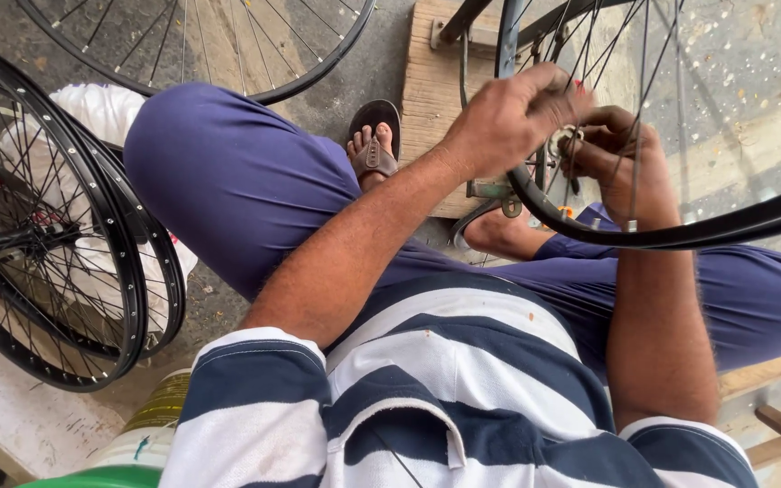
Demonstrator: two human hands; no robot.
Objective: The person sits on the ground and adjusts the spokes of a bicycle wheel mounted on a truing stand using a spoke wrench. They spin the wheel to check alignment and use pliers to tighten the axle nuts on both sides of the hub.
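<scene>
Left hand (508, 117) curled over the black wheel rim (680, 237), fingers pinched together at the hub (567, 140), forearm slanting up across the lap. Right hand (621, 154) just beside, reaching through the spokes (630, 81), fingers bent, seemingly clamped on the same hub; grip partly hidden. Rim upright, crossing between both wrists.

A single view is given, taken from a camera worn on the head and aimed steeply downward over the navy-and-white striped shirt (445, 398). That shirt is seen closest, along the lower edge. Beyond it, further from the lens, the black spoked bicycle wheel rim (680, 237) is framed toward the upper right, at arm's reach. No second view is provided, so nothing is shared.
</scene>
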